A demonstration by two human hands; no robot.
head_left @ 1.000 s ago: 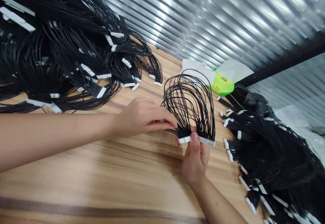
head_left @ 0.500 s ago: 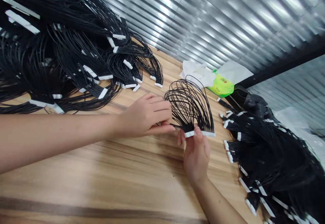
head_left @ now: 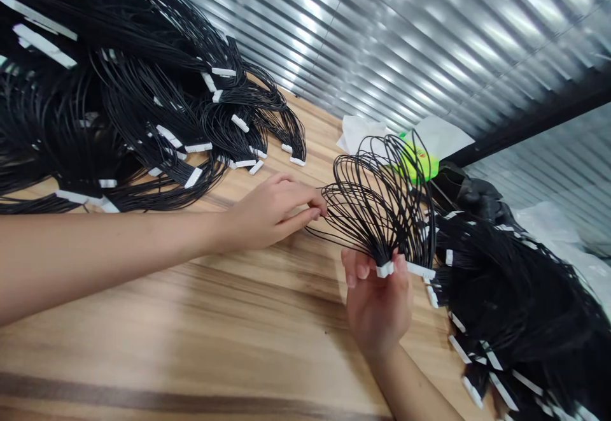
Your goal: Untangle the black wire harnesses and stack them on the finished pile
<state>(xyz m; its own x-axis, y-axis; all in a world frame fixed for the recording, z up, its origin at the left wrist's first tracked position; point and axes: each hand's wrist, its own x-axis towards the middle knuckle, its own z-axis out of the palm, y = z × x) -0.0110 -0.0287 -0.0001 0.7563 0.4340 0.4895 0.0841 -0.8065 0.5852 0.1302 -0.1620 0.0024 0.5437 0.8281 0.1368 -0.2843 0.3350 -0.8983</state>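
Observation:
A wire harness (head_left: 382, 211) of many looped black wires fans upward above the wooden table. My right hand (head_left: 379, 303) holds its lower end, with thumb and fingers closed around a small white connector (head_left: 384, 270). A longer white connector (head_left: 420, 271) sticks out to the right of the thumb. On the harness's left side, my left hand (head_left: 281, 211) has its fingers curled and its fingertips pinched at the outermost wire loops. Part of the wires is hidden behind those fingertips.
A large pile of black harnesses (head_left: 157, 90) with white connectors lies at the left. Another pile (head_left: 520, 300) lies at the right. A green packet (head_left: 420, 160) with white tissue (head_left: 358, 133) sits at the back, before a corrugated metal wall (head_left: 382, 45).
My right hand has moved right and slightly down with the harness, turning its palm upward. The wire loops have spread away from my left hand, which has barely moved.

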